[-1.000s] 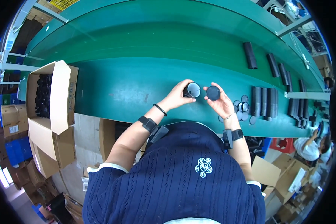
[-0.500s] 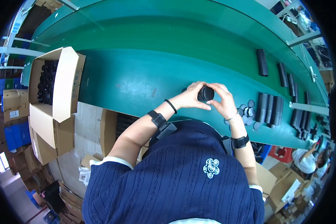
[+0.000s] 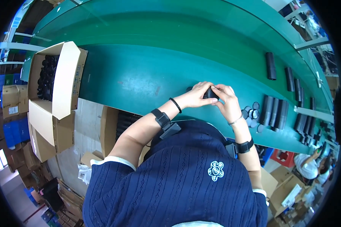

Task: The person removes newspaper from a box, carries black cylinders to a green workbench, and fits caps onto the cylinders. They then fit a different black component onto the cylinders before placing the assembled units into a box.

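Observation:
Over the green bench (image 3: 132,75), a black tube (image 3: 211,94) lies sideways between my two hands. My left hand (image 3: 196,96) is wrapped round it, thumb in front and fingers over the top. At the tube's right end, my right hand (image 3: 227,101) grips with bent fingers and thumb, which cover most of that end. A dark end of what looks like the same tube shows to the left of my left hand. Just right of my right wrist lies a group of black round discs (image 3: 252,114), some with shiny faces.
Several black tubes (image 3: 275,112) lie side by side beyond the discs, with more tubes (image 3: 271,66) farther back. An open cardboard box (image 3: 66,81) full of black parts stands at the left. A red crate (image 3: 284,157) and another person (image 3: 306,165) are at the right.
My right hand's fingers have come in over the tube's end, which showed more before. The tube appears slightly turned, and both hands are closer together.

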Demonstrator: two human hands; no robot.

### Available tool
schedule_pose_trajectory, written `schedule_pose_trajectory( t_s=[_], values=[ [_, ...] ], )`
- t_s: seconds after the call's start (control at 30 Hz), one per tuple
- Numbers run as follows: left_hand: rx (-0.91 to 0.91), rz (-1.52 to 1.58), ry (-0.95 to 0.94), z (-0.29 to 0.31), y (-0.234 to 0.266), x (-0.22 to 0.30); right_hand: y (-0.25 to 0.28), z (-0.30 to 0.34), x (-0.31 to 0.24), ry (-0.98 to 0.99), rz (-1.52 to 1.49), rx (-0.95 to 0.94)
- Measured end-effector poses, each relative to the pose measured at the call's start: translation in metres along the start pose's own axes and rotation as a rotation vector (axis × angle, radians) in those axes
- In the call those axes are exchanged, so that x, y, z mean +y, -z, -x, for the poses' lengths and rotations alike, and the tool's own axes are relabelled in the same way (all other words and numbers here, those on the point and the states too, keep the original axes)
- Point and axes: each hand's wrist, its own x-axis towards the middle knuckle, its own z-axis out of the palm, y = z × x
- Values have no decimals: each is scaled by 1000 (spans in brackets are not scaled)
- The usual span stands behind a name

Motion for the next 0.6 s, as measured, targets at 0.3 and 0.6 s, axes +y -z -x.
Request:
schedule_pose_trajectory(
  t_s=[0.3,0.6],
  values=[
    [118,84,-136,-7,-4,-1,-3,3,13,56,-113,0],
    [-22,281,121,2,9,32,-24,4,33,-503,-979,-212]
  ],
)
